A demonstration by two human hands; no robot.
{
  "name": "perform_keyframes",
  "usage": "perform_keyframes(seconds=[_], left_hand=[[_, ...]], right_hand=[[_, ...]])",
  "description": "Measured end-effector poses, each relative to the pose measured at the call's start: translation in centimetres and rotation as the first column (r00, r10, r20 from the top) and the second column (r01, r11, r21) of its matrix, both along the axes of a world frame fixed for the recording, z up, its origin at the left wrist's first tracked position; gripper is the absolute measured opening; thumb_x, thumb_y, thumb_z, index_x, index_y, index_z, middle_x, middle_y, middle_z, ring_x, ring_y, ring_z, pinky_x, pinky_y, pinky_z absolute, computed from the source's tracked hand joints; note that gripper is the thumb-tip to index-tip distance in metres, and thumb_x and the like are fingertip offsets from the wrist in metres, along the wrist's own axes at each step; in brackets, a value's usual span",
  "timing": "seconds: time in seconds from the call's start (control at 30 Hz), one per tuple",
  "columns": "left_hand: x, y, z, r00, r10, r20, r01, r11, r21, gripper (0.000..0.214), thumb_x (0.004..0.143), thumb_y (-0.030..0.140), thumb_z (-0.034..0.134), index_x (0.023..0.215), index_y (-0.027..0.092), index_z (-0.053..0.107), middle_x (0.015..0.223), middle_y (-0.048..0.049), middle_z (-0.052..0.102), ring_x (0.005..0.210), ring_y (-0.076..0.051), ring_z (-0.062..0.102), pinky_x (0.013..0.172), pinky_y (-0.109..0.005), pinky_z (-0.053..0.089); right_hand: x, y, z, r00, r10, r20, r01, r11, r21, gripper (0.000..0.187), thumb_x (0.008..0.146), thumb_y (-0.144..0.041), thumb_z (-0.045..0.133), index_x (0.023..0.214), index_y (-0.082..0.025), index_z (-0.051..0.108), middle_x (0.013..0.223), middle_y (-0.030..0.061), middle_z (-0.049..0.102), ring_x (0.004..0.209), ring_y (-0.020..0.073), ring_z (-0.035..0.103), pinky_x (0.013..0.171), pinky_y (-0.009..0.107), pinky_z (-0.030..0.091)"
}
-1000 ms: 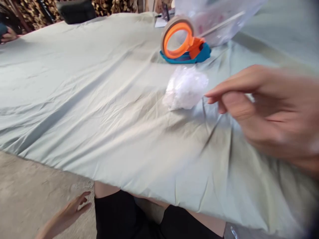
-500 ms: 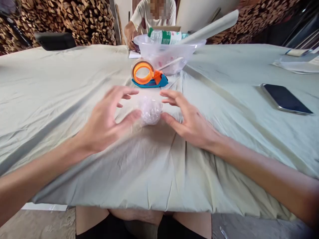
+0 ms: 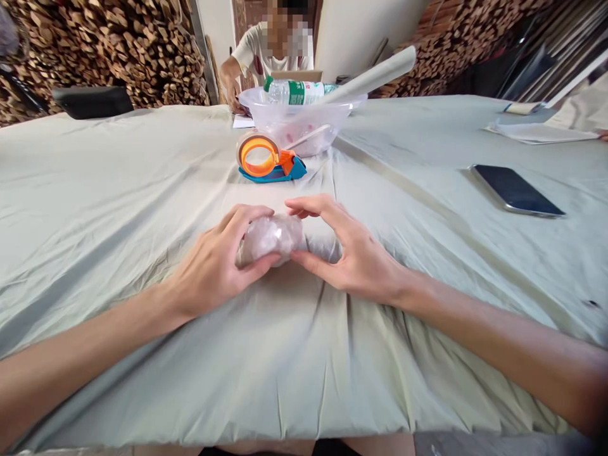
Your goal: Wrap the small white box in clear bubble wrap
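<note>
A crumpled bundle of clear bubble wrap (image 3: 274, 235) rests on the cloth-covered table in front of me. My left hand (image 3: 216, 263) is curved round its left side, thumb at the near edge and fingers over the far edge. At the right end, my right hand (image 3: 358, 253) grips with its fingertips and thumb, leaving a gap between bundle and palm. Whatever is inside the wrap cannot be made out. Beyond it stands a tape dispenser (image 3: 270, 161) with an orange hub and blue base.
A translucent basin (image 3: 304, 123) behind the dispenser holds a plastic bottle (image 3: 299, 92) and a long white roll (image 3: 375, 76). A phone (image 3: 517, 190) lies to the right, papers (image 3: 536, 133) farther back. A black case (image 3: 92, 101) sits far left. Another person (image 3: 275, 54) is across the table.
Both hands have closed in on the bubble-wrap bundle from an open pose, and now hold it. My view has shifted, with the table's far side lower in the picture.
</note>
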State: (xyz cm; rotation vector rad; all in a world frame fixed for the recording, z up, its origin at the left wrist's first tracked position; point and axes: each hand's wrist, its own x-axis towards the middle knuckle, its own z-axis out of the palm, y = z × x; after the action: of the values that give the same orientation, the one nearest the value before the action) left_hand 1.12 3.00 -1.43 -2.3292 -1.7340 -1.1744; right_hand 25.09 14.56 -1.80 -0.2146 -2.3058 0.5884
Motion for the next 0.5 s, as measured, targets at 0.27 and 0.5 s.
perform_keyframes(seconds=[0.27, 0.5], left_hand=[[-0.3, -1.3, -0.6, 0.983, -0.184, -0.007, 0.183, 0.971, 0.153, 0.044, 0.097, 0.019, 0.086, 0.136, 0.025, 0.065, 0.154, -0.0125, 0.068, 0.149, -0.028, 0.068, 0.106, -0.037, 0.073], [-0.2, -0.8, -0.1, 0.993, -0.114, 0.025, 0.096, 0.921, 0.377, 0.019, 0.102, 0.017, 0.082, 0.115, 0.031, 0.081, 0.114, -0.0033, 0.081, 0.106, -0.017, 0.080, 0.093, -0.033, 0.073]], right_hand=[[-0.5, -0.2, 0.2, 0.994, 0.042, 0.096, -0.024, 0.982, -0.186, 0.043, 0.110, -0.049, 0.076, 0.143, -0.020, 0.070, 0.145, 0.0102, 0.076, 0.123, 0.0237, 0.075, 0.108, 0.039, 0.063], [-0.9, -0.7, 1.2, 0.998, -0.004, 0.061, 0.027, 0.922, -0.387, 0.036, 0.105, -0.060, 0.080, 0.113, -0.025, 0.077, 0.105, 0.0013, 0.078, 0.091, 0.0191, 0.070, 0.085, 0.036, 0.059]])
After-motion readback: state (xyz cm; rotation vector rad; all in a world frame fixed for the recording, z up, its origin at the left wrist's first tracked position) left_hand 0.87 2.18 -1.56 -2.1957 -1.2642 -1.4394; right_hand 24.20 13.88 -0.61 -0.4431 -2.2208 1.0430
